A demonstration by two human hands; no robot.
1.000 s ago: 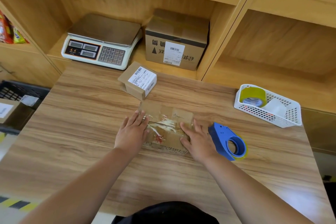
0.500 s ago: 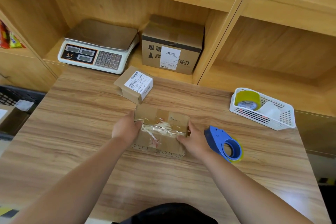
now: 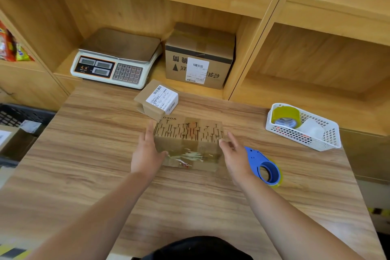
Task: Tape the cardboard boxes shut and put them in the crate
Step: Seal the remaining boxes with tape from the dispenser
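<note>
I see a brown cardboard box whose upper face carries rows of short dark dashes. Its near face shows white and red streaks under glossy film. The tape dispenser is blue, edged in yellow. The basket is white mesh, and the tape roll in it is olive-yellow. The worktop is streaky light-brown woodgrain.

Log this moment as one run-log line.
taped cardboard box: between hands | left hand: open, against left side | right hand: open, at right side | blue tape dispenser: unheld, on table
</note>
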